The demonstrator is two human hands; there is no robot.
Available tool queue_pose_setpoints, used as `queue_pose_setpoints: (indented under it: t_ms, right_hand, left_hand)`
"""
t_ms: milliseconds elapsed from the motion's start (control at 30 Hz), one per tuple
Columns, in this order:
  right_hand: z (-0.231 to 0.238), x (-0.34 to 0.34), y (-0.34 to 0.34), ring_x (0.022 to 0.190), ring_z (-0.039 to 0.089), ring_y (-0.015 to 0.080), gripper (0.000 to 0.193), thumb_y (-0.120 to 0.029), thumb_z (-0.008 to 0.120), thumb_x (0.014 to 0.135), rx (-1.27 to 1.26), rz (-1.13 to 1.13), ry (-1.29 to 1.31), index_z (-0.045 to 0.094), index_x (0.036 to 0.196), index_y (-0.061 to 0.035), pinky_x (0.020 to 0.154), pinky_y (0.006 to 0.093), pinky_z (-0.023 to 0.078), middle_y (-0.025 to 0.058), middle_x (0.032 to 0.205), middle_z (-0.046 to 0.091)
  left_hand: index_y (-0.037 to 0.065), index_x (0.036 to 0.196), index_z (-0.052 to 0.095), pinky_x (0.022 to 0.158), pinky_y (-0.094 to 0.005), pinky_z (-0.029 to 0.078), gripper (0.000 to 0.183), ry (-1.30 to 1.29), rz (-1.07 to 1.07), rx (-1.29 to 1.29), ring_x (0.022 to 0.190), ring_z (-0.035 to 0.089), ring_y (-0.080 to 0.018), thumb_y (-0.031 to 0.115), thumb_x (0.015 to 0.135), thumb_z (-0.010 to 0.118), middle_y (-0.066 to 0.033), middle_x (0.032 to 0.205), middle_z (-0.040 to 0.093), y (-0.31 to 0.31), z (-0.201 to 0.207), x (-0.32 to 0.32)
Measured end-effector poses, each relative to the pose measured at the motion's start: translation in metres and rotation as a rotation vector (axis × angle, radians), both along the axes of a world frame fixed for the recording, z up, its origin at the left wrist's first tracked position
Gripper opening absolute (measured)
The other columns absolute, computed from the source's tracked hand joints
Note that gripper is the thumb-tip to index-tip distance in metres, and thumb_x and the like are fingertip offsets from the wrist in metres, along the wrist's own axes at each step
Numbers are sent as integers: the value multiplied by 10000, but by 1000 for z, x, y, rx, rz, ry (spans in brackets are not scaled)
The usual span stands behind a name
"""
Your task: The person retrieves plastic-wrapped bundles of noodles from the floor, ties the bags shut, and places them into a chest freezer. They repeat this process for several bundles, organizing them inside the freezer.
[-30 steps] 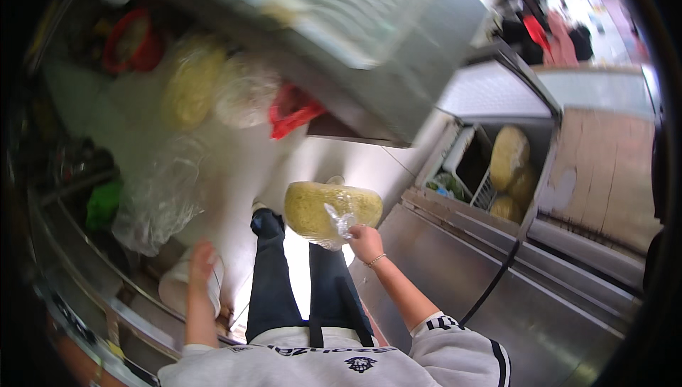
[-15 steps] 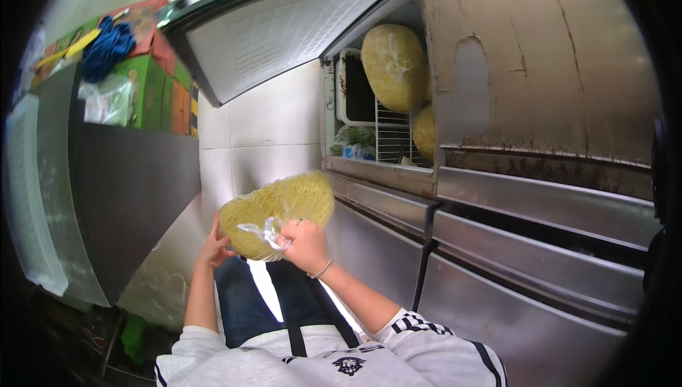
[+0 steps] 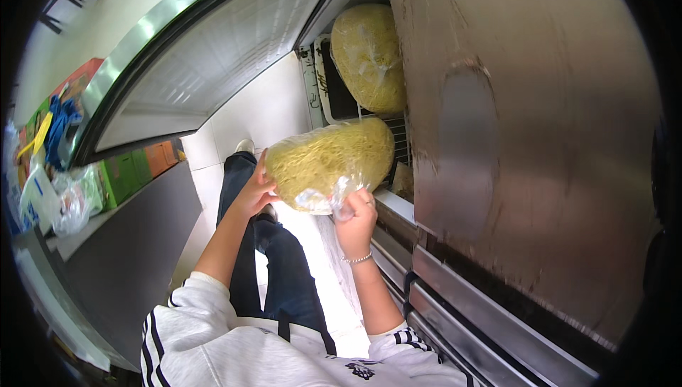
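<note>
A plump clear plastic bag of yellow, noodle-like food (image 3: 323, 160) is held in front of me at the opening of a refrigerated cabinet (image 3: 398, 206). Its far right part overlaps the opening. My left hand (image 3: 257, 192) supports the bag's left end, thumb on the near side and some fingers hidden. My right hand (image 3: 357, 213) is closed round the gathered plastic neck at the bag's near right. Inside the cabinet, a similar yellow bag (image 3: 369, 57) lies by a white-rimmed dark tray (image 3: 330, 85). A white wire rack (image 3: 401, 138) shows partly behind the held bag.
The cabinet door (image 3: 227, 39) stands wide open at the far left of the opening. A scuffed metal top (image 3: 540, 138) and metal drawer fronts (image 3: 476, 302) are on the right. At left are a grey panel (image 3: 135, 238), green boxes (image 3: 128, 177) and plastic bags (image 3: 71, 199).
Both hands have carried the bag forward and to the right, up to the cabinet opening. My view has shifted closer to the cabinet, and my legs and one shoe now show.
</note>
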State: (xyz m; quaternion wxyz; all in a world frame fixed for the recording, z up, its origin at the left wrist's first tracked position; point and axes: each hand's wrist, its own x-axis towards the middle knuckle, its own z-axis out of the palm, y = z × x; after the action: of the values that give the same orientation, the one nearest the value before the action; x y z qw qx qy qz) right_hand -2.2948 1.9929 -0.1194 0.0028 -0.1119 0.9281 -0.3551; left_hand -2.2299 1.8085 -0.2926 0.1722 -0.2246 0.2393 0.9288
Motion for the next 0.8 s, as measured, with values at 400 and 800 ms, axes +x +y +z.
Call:
queue_pose_setpoints:
  t_ms: [400,800]
  right_hand:
    - [-19,-92,-21,662,315,104,202,1,634,798,-167,-376,-175,440,744,11,601,244,282,-5,739,318]
    - [-37,-108,28,1014,520,150,349,-73,621,857,-436,-1135,79,523,1167,54,885,283,401,85,1190,542]
  left_hand:
    - [396,1436,7,865,-577,462,821,-289,-376,-56,1209,424,-317,124,898,565,-109,1399,334,8,-20,-95]
    - [162,1443,35,848,-411,505,867,35,-524,-366,1215,398,-342,133,831,649,-218,1373,290,76,-21,-170]
